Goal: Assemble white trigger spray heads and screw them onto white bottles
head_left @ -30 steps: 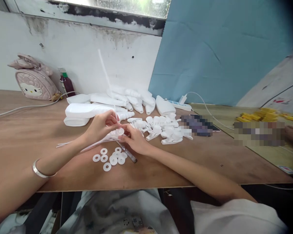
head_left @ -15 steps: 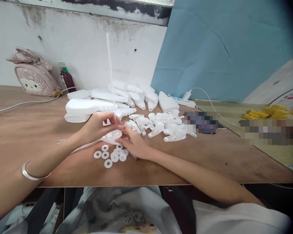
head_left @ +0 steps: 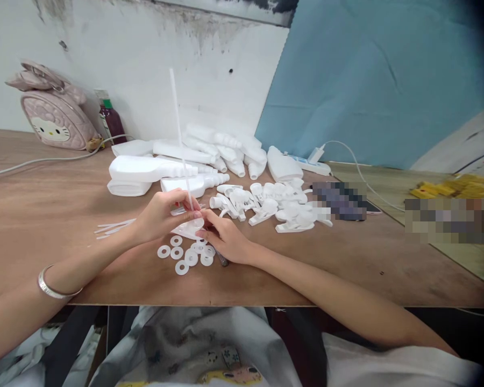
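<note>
My left hand [head_left: 163, 212] pinches the lower end of a long thin white plastic tube [head_left: 178, 129] that stands nearly upright, leaning slightly left. Against it, my right hand [head_left: 228, 236] grips a white sprayer head [head_left: 190, 230], its fingertips meeting those of the left. Where the tube meets the sprayer head is covered by fingers, so I cannot tell how deep it sits. Flat white ring washers [head_left: 177, 269] lie on the table just below both hands. More thin tubes [head_left: 116, 226] rest by my left wrist. A small dark rod [head_left: 223, 260] pokes out under the right hand.
Beyond the hands lie white trigger sprayer heads [head_left: 262, 212] and a heap of white bottles [head_left: 135, 167]. A phone [head_left: 374, 208] and a power strip [head_left: 318, 167] are on the right. A pink bag [head_left: 60, 118] and a dark bottle [head_left: 112, 122] stand at the back left.
The view has shifted slightly. Both hands stay together around the tube and sprayer head, and the tube stands a little lower against the wall.
</note>
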Demonstrator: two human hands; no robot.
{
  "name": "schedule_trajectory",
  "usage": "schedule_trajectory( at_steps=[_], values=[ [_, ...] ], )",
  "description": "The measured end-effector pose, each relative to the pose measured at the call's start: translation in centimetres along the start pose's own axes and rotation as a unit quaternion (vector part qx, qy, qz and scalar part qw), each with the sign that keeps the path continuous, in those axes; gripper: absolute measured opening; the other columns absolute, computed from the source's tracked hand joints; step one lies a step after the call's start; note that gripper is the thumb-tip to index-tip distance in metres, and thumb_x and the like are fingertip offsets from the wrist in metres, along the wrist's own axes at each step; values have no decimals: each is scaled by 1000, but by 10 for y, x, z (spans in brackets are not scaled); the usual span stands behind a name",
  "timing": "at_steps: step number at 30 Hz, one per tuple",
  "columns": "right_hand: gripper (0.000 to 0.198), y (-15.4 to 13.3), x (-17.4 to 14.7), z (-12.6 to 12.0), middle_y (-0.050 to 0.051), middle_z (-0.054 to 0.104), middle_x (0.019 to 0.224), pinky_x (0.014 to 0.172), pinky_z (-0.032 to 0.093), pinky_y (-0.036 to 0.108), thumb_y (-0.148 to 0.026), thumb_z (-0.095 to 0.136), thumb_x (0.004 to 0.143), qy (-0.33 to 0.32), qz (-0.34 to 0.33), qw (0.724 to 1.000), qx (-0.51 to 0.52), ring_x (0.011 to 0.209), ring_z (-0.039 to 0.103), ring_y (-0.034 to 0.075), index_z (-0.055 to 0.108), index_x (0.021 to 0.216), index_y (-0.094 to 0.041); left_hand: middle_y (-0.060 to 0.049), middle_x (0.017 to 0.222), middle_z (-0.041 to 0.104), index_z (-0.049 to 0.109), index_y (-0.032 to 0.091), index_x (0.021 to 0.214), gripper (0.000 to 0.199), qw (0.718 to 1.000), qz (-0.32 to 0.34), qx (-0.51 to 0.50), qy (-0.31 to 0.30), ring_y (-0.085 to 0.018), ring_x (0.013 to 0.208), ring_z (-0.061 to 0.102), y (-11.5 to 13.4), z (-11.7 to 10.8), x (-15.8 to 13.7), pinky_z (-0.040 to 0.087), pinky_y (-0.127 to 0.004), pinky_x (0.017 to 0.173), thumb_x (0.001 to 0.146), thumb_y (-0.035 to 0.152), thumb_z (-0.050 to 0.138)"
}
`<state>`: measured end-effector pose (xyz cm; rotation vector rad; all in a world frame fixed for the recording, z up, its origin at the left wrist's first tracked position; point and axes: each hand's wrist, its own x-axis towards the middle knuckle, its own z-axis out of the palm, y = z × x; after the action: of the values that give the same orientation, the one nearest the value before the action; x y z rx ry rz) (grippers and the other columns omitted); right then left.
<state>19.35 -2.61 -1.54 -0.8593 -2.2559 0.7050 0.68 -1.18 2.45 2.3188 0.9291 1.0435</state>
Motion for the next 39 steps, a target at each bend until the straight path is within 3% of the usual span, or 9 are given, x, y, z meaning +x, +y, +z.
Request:
schedule_trajectory(
  at_steps=[5,9,20,23,31,39],
  values=[
    [35,4,-2,5,5,59,93,72,43,29,-21,41,90,15,-29,999,-42,79,54,16,38,124,-17,-2,76,61,58,14,78,17,999,-2,3,40,-11,67,54,-4,-2,-1,42,-21,61,78,31,59],
    [35,8,-3,10,10,56,114,81,44,34,-21,37,91,31,-58,996,-64,94,55,19,38,126,-17,-2,79,62,56,14,74,17,999,7,3,47,-10,68,54,-7,1,-1,42,-21,61,80,29,58],
    [37,10,-2,8,9,57,95,72,47,34,-20,32,91,28,-65,991,-111,81,53,20,37,128,-16,-2,78,63,51,14,68,21,999,22,-6,45,-11,68,55,-8,5,-3,43,-21,61,80,30,56],
    [37,8,-2,6,9,56,99,74,46,34,-20,33,91,30,-62,991,-112,83,53,19,37,128,-16,-2,78,63,55,15,72,18,999,21,-2,45,-11,69,56,-9,5,-3,43,-22,63,81,30,56],
    [48,-2,-3,6,5,57,97,74,43,31,-33,57,81,47,-46,993,-101,77,52,16,39,123,-20,-3,75,62,58,14,79,18,999,-1,-32,35,-12,65,54,-10,8,-3,44,-24,62,80,32,56],
    [43,-1,-4,7,5,57,93,72,44,32,-20,55,80,59,14,994,-91,80,53,18,39,120,-17,-3,73,62,58,13,75,21,998,-14,-47,42,-12,63,54,-9,9,-3,44,-24,58,81,33,55]
  ],
)
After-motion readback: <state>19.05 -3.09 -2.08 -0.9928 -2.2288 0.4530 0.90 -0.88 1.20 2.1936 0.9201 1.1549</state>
